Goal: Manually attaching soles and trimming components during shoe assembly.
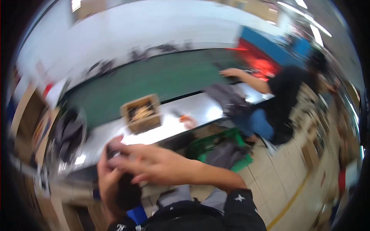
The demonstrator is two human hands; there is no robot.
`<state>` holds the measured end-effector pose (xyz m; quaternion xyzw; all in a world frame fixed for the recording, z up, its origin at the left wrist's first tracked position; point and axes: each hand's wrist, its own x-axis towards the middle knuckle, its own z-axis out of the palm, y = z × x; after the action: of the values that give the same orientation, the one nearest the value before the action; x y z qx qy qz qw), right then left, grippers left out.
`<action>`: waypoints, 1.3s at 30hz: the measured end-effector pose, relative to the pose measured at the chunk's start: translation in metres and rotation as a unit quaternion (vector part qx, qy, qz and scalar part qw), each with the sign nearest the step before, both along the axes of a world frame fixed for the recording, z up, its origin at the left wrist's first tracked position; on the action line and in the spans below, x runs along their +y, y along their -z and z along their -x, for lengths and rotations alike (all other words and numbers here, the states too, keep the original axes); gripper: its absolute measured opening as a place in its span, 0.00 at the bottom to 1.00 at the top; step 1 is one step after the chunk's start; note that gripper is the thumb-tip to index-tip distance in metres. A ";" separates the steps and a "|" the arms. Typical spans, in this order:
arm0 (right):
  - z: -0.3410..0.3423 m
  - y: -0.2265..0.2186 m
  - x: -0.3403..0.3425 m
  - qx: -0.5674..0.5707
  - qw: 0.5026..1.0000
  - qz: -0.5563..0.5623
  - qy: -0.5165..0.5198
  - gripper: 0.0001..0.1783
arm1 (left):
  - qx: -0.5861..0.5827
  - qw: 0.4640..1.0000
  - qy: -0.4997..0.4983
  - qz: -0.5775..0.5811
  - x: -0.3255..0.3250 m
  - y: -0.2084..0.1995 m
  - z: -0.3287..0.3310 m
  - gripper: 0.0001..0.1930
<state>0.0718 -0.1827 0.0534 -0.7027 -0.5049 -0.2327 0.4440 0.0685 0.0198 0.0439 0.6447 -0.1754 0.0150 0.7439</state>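
Note:
My left hand (106, 175) is wrapped around a dark object (128, 192), held up at the left in front of the bench. Its kind is hard to make out: one dark end shows between the fingers and a longer dark part hangs below my palm. Across its upper end lies my right hand (156, 163), its fingers bent over it and smeared by motion. Just beyond my hands, a wooden box (145, 126) with several small light and dark pieces stands on the shiny metal bench (169, 129). Right of the box lies a small orange-handled tool (185, 119), blurred.
A green conveyor belt (162, 82) runs behind the bench, with dark items along its far edge. A co-worker (293, 100) sits at the right, one arm over the belt. A green crate (241, 163) with dark material stands below. Cardboard boxes (29, 111) are at the left.

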 end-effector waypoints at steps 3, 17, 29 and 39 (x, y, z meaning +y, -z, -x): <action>0.028 0.091 0.014 0.039 0.935 0.159 0.314 0.53 | 0.089 0.989 -0.065 0.103 0.018 0.017 0.026 0.43; 0.158 0.186 -0.123 0.278 0.855 0.054 0.435 0.13 | -0.238 0.807 -0.366 -0.398 -0.009 0.140 -0.060 0.38; 0.208 0.194 -0.119 0.482 0.684 -0.398 0.377 0.12 | -0.122 0.814 -0.040 -0.567 -0.066 0.142 -0.293 0.08; 0.132 0.164 -0.108 0.526 0.688 -0.354 0.353 0.11 | -0.185 0.859 -0.068 -0.473 -0.070 0.154 -0.304 0.05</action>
<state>-0.0602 -0.2905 -0.1107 -0.6267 0.2171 -0.1258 0.7377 0.3722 -0.0501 -0.1102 0.9147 -0.2512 0.1000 0.3003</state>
